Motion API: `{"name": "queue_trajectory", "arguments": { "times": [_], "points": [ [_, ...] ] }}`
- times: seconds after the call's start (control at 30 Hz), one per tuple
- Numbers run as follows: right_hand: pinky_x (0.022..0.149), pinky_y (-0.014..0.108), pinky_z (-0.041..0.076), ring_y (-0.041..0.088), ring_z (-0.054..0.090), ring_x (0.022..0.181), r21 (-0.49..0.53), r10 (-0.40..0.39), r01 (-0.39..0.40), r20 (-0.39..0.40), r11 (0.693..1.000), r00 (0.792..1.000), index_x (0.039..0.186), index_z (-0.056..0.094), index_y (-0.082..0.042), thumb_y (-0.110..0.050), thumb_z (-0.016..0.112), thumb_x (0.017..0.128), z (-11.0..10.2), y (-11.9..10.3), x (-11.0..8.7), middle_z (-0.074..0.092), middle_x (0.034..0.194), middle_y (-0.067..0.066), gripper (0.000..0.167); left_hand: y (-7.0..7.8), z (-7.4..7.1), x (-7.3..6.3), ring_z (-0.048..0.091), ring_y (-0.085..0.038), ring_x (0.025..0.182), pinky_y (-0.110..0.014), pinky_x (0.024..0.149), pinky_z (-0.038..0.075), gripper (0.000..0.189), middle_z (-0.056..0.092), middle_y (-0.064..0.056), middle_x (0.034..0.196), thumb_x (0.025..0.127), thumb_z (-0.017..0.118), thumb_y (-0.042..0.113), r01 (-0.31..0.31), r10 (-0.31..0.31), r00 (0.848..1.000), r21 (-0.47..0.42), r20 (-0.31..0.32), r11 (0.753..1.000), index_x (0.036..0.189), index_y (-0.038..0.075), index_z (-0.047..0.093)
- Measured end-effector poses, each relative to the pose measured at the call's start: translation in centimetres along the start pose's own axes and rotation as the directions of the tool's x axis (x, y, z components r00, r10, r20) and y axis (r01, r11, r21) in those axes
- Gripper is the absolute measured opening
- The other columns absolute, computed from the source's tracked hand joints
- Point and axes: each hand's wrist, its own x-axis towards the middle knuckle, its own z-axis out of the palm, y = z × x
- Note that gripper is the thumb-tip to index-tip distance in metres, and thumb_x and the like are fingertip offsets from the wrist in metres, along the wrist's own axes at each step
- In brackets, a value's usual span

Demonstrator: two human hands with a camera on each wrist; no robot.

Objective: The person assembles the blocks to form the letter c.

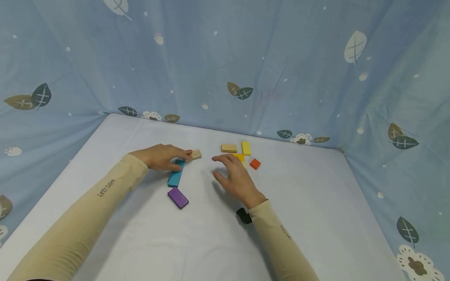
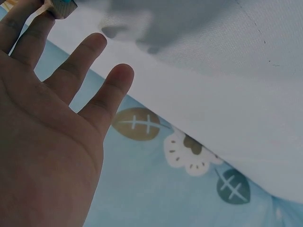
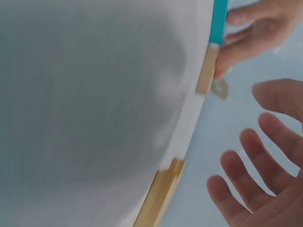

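Observation:
My left hand (image 1: 159,157) reaches over the blue block (image 1: 174,179), its thumb at that block's far end. Its forefinger rests against a plain wooden block (image 1: 196,154), which stands end to end with the blue one at a slight angle. In the left wrist view the outer fingers are spread and straight, with a wooden block (image 2: 64,8) at the fingertips. A purple block (image 1: 178,198) lies at the near end of the blue one. My right hand (image 1: 236,181) hovers with loosely bent, spread fingers and holds nothing, close to the yellow-orange block (image 1: 239,157).
Beyond my right hand lie a ribbed wooden block (image 1: 229,148), a yellow block (image 1: 246,148), a pale ribbed piece (image 1: 245,165) and a red-orange square block (image 1: 255,164). A white cloth (image 1: 302,218) covers the table, with a blue leaf-patterned curtain (image 1: 197,62) around it.

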Motion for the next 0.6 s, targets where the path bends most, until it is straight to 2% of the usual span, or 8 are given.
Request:
{"name": "queue_trajectory", "arguments": {
  "times": [0.1, 0.33, 0.6],
  "points": [
    [0.107, 0.036, 0.046, 0.019, 0.05, 0.129, -0.003, 0.043, -0.044, -0.044, 0.999, 0.998, 0.136, 0.061, -0.018, -0.022, 0.073, 0.095, -0.4, 0.9, 0.2, 0.056, 0.137, 0.002, 0.043, 0.0, 0.0, -0.1, 0.035, -0.038, 0.146, -0.06, 0.115, 0.03, 0.05, 0.038, -0.005, 0.16, 0.099, 0.067, 0.021, -0.009, 0.009, 1.0, -0.003, -0.002, 1.0, 0.147, 0.011, 0.055],
    [0.108, 0.042, 0.046, 0.029, 0.05, 0.129, -0.024, 0.067, -0.069, -0.099, 0.997, 0.993, 0.135, 0.062, -0.01, -0.017, 0.074, 0.093, -1.2, 2.4, 0.7, 0.057, 0.134, 0.01, 0.044, 0.1, 0.0, -0.2, 0.034, -0.038, 0.146, -0.06, 0.116, 0.03, 0.051, 0.037, -0.005, 0.161, 0.099, 0.066, 0.021, 0.0, 0.0, 1.0, -0.009, -0.002, 1.0, 0.148, 0.011, 0.054],
    [0.104, 0.042, 0.049, 0.03, 0.049, 0.13, -0.048, 0.156, -0.16, -0.084, 0.986, 0.984, 0.132, 0.063, -0.01, -0.015, 0.074, 0.093, -1.0, 3.7, 1.4, 0.056, 0.136, 0.013, 0.041, 0.0, 0.2, -0.1, 0.035, -0.038, 0.146, -0.06, 0.115, 0.03, 0.051, 0.038, -0.005, 0.161, 0.1, 0.066, 0.021, -0.004, 0.004, 1.0, 0.002, -0.01, 1.0, 0.148, 0.011, 0.054]
  ]
}}
